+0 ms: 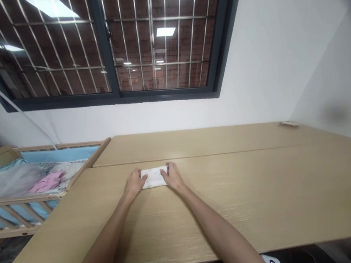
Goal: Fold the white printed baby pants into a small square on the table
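A small folded white cloth (154, 177) lies flat on the light wooden table (264, 197), near its middle seam. My left hand (135, 184) rests on the cloth's left end with fingers curled over its edge. My right hand (173, 176) lies on the cloth's right end, fingers pressed on the fabric. Both forearms reach out from the near edge of the table.
A wooden crib (27, 184) with blue lining, pink (46, 183) and white clothes stands at the left, against the table. A small flat object (289, 123) lies at the table's far right corner. A barred window (107, 46) and white wall are behind.
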A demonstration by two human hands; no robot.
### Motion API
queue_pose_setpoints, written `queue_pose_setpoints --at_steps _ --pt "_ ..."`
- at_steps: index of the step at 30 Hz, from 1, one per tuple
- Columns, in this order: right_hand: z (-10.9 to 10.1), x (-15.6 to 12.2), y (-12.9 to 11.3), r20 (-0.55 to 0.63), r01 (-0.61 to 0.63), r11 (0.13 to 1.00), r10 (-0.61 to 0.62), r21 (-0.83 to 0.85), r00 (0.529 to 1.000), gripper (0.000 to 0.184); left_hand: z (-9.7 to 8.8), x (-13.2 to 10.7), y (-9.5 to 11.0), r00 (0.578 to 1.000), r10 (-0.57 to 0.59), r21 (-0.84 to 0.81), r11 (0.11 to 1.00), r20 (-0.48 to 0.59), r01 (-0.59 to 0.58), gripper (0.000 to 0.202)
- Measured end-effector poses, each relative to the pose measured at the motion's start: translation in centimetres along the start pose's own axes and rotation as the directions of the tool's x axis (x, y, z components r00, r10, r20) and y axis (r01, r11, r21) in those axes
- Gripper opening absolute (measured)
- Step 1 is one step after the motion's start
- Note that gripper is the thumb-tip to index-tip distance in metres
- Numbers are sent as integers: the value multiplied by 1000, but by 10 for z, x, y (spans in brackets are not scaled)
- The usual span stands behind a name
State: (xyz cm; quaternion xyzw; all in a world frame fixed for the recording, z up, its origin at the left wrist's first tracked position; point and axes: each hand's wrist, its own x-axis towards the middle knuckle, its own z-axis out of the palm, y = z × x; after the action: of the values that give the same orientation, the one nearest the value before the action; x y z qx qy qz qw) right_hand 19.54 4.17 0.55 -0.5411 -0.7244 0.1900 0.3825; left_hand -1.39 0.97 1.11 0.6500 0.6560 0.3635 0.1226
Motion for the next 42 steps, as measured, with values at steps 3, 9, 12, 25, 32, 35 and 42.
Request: queue_pose_setpoints --at_steps 3,9,12,25,32,35,42 --pt "-4 -8 -9 -39 182 978 -187 -101 982 52 9 -15 9 994 88 48 995 -66 -84 54" --pt "5 -18 -15 375 607 770 -514 -194 772 65 39 -34 29 953 287 128 946 100 -298 74" --pt "10 -18 -11 439 611 758 -481 -227 759 63 45 -37 25 948 285 172 936 144 -308 78" --pt "-28 -15 -1 515 440 877 -289 -196 807 73 35 -26 -12 955 251 290 913 156 -287 82" --pt "-21 -18 -1 436 487 864 -394 -124 809 69 20 -17 -15 885 419 197 868 205 -456 71" --pt "-13 -12 4 420 418 904 -349 -84 838 72 20 -17 -17 892 403 159 885 206 -437 83" --pt "-12 -6 2 153 300 947 -315 116 937 58 6 -16 2 923 369 43 926 111 -376 37"
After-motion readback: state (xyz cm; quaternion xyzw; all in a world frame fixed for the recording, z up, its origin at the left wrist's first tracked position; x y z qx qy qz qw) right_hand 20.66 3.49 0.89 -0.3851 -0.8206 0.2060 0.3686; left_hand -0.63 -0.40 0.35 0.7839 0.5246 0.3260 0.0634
